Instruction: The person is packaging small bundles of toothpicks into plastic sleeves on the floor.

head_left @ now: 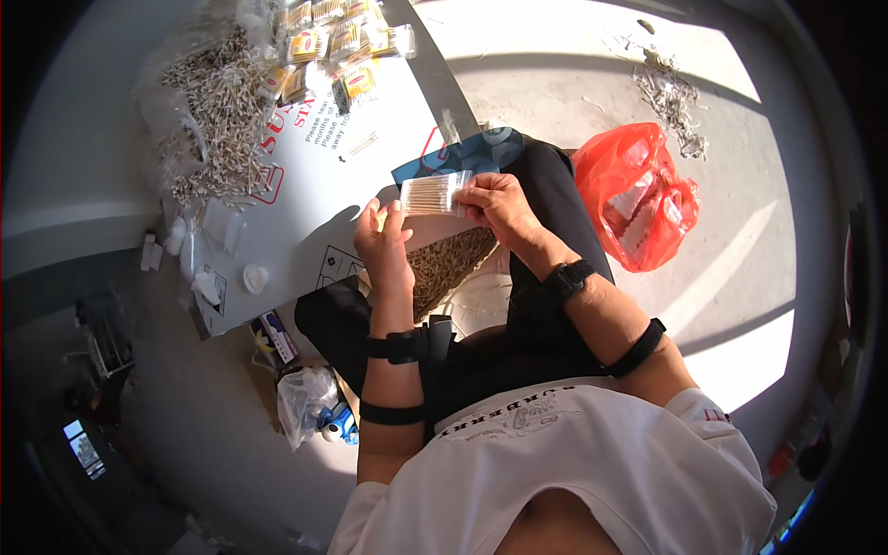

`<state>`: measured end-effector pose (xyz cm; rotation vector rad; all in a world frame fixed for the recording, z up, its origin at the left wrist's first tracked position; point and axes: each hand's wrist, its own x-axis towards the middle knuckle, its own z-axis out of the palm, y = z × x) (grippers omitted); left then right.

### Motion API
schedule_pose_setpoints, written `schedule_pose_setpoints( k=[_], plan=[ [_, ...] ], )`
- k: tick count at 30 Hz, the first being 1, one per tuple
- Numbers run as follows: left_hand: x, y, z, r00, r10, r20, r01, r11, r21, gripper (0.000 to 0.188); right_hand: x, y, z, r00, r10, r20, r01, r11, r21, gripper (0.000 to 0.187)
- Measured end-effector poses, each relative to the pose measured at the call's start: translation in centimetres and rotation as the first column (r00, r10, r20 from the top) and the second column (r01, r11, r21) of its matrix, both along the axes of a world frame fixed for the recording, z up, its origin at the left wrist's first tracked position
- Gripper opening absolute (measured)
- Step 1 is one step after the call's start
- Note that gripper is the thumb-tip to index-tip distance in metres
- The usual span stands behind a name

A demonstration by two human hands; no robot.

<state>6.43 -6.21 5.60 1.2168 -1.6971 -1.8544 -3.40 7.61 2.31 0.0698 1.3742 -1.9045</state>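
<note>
Between my hands is a small clear plastic bag of cotton swabs (429, 195), its wooden sticks lined up side by side. My right hand (499, 202) pinches the bag's right end between thumb and fingers. At the other end is my left hand (384, 242), fingers raised and apart, the fingertips right beside the bag's left edge. Whether they touch it I cannot tell. Beyond my hands stands a white printed table (314, 190) with a few loose swabs (364, 144) on it. A large heap of loose cotton swabs (217, 116) covers its far left part.
Filled swab packets with yellow labels (310, 44) are piled at the table's far end. A blue translucent sheet (407, 172) lies at its right edge. Right of my leg, a red plastic bag (638, 199) sits on the floor; scraps (673, 97) lie beyond it.
</note>
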Motion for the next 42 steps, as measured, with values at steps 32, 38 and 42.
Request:
schedule_pose_setpoints(
  k=[32,38,42],
  plan=[
    [2.5,1.8,9.2,0.837,-0.505,-0.21,0.17,0.606,-0.777,0.036,1.5,2.3,11.8,0.614,0.131,-0.779,-0.323,0.942,-0.096,0.03],
    [2.7,0.9,11.0,0.79,-0.596,-0.146,0.177,0.45,-0.875,0.034,1.5,2.8,12.4,0.556,0.137,-0.82,-0.301,0.953,-0.045,0.029],
    [2.7,0.9,11.9,0.765,-0.634,-0.115,0.219,0.424,-0.879,0.034,1.8,3.1,12.7,0.533,0.118,-0.838,-0.287,0.957,-0.048,0.028]
  ],
)
